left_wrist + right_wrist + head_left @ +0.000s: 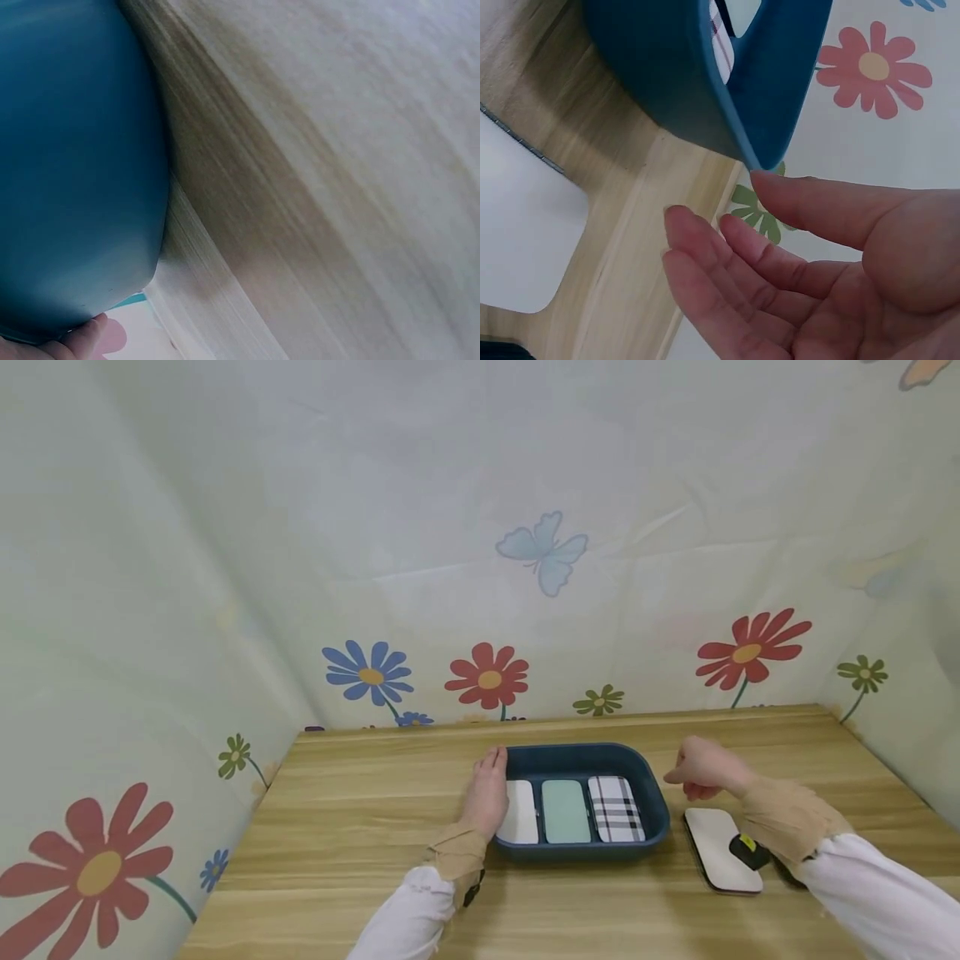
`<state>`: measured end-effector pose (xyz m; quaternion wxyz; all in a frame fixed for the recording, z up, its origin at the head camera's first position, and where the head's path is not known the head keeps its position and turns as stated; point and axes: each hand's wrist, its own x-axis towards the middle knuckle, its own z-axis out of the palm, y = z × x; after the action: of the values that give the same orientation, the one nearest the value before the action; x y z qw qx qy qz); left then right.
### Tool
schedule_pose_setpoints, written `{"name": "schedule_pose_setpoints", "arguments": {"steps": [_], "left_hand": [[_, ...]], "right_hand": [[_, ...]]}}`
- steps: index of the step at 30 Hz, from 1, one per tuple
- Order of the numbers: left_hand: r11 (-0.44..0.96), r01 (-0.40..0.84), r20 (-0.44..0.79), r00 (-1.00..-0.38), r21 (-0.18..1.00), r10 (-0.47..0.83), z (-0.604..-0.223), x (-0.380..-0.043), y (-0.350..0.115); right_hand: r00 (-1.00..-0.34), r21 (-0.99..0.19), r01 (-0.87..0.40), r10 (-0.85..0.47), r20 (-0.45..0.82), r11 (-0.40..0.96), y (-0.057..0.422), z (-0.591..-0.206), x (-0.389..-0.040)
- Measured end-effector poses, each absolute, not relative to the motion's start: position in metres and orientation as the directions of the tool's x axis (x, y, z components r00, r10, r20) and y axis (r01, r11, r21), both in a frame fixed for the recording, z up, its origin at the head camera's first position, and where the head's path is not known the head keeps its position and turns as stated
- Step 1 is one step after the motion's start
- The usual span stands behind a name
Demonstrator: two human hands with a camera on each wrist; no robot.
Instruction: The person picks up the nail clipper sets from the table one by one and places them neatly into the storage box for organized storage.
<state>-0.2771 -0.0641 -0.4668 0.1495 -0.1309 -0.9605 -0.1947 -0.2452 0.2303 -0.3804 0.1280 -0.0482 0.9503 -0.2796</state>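
While left fingers [492, 762] touch it, a blue tray [581, 852] holds three cases [567, 812].

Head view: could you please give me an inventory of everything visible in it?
Bin: 1, dark blue, on the table
White case: 1, white, left in bin
Green case: 1, mint green, middle
Plaid case: 1, white and dark, right
Loose case: 1, white, dark-edged, right of bin
Part-hidden item: 1, dark, by right wrist
Table: 1, wood-toned, below
Backdrop: 1, pale, floral, behind
Wrist devices: 2, black, one per wrist
Wrist wraps: 2, tan, wrists
Sleeves: 2, white, forearms
Left hand: 1, bin's left side
Right hand: 1, right of bin
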Motion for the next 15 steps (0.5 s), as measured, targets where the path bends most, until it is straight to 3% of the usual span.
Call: {"name": "schedule_pose_setpoints", "arguments": {"steps": [15], "left_hand": [[0.891,0.33,0.359,-0.909,0.311,0.211,-0.469,-0.277,-0.065]], "right_hand": [[-0.95,-0.494,0.011,-0.146,-0.277,0.87,0.251,-0.391,-0.241]]}}
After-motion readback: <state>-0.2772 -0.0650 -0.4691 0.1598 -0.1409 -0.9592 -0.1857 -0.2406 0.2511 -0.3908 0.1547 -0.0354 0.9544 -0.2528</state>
